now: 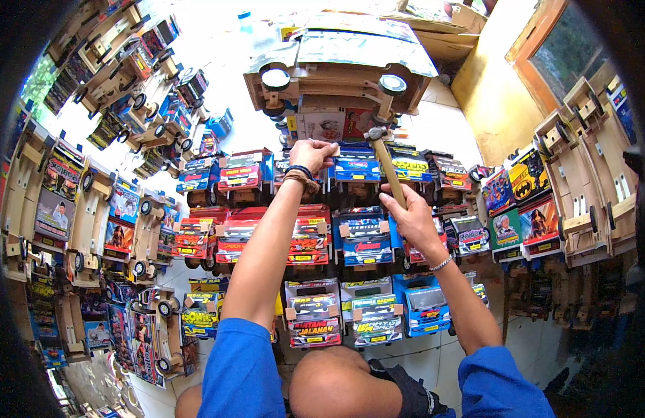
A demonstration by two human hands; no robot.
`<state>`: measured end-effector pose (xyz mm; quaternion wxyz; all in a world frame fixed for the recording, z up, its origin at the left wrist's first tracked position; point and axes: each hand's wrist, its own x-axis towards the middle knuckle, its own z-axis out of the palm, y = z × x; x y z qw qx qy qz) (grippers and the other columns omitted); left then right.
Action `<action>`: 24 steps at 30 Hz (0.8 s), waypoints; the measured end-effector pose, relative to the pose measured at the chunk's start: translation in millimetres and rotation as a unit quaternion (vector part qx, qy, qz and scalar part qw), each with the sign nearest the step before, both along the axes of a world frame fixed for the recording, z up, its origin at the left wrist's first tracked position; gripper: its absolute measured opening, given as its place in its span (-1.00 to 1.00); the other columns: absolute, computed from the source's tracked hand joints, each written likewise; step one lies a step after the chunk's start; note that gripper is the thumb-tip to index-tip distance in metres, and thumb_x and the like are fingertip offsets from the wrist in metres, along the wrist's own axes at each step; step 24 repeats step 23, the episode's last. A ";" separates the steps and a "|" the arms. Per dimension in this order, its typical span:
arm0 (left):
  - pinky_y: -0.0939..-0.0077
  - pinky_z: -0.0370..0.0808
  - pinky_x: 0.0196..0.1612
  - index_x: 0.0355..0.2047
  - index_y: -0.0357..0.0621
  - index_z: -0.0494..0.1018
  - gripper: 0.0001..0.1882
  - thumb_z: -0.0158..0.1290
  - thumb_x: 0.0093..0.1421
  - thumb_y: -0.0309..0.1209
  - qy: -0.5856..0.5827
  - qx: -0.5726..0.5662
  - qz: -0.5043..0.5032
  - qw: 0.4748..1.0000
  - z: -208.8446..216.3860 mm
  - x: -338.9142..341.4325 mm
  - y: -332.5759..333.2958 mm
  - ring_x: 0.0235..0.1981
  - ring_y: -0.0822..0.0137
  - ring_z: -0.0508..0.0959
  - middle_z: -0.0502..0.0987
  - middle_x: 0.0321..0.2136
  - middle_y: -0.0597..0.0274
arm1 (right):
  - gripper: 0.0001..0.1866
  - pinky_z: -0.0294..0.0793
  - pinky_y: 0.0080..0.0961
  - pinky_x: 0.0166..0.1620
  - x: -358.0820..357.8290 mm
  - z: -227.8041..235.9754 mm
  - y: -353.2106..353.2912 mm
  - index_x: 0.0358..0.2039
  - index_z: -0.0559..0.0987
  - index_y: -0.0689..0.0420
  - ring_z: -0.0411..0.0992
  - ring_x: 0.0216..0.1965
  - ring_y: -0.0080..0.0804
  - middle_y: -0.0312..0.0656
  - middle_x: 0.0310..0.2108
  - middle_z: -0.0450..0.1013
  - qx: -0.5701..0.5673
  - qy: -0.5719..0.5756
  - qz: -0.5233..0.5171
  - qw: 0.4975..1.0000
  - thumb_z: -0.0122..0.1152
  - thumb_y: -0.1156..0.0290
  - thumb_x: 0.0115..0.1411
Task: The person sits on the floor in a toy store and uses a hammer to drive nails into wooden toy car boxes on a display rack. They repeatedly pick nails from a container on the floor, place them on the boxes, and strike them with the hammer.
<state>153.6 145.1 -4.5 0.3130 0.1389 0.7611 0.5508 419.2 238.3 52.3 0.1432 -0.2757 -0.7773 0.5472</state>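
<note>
My right hand (pixel 412 217) grips the wooden handle of a hammer (pixel 386 164). The hammer's metal head points away from me, just above a blue toy truck (pixel 356 169) in the far row. Beside that truck, on its left, my left hand (pixel 311 155) is closed with thumb and fingers pinched together; whatever they hold, if anything, is too small to make out. Beyond both hands, a larger wooden toy truck (pixel 336 87) lies tipped over, its bare underside and wheels turned toward me.
Rows of painted toy trucks (pixel 364 240) fill the floor between my arms and knees. Wooden trucks are stacked on their sides at left (pixel 92 209) and right (pixel 580 174). A yellow wall (pixel 486 87) with a wood-framed window (pixel 563 56) stands at the far right.
</note>
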 end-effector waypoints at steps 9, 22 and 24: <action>0.62 0.61 -0.45 -0.21 -0.18 0.71 -0.64 0.29 0.21 -0.12 0.117 -0.091 -0.016 0.989 5.3 6.6 1.1 -0.53 0.52 0.66 0.69 -0.50 0.24 | -0.66 0.26 -0.67 -0.48 14.9 -11.8 1.0 0.03 0.54 0.19 0.27 -0.52 -0.76 -0.45 -0.48 0.39 -0.009 -0.007 0.015 1.000 0.24 0.24 0.37; 0.48 0.59 -0.44 -0.20 -0.02 0.73 -0.62 0.24 0.22 0.00 0.210 -0.160 -0.042 0.964 3.0 4.8 3.5 -0.60 0.44 0.63 0.68 -0.55 0.25 | -0.43 0.51 -0.05 -0.31 9.8 -2.9 7.0 0.38 0.28 0.02 0.61 -0.42 0.06 0.19 -0.40 0.57 0.199 -0.071 0.071 0.975 0.08 0.21 0.42; 0.48 0.59 -0.43 -0.20 -0.02 0.73 -0.61 0.24 0.22 0.01 0.212 -0.163 -0.041 0.963 2.3 4.4 3.9 -0.59 0.44 0.64 0.69 -0.53 0.24 | -0.36 0.51 -0.03 -0.29 5.7 -0.8 7.6 0.43 0.20 0.00 0.62 -0.41 -0.01 0.18 -0.36 0.59 0.247 -0.101 0.081 0.960 0.11 0.17 0.41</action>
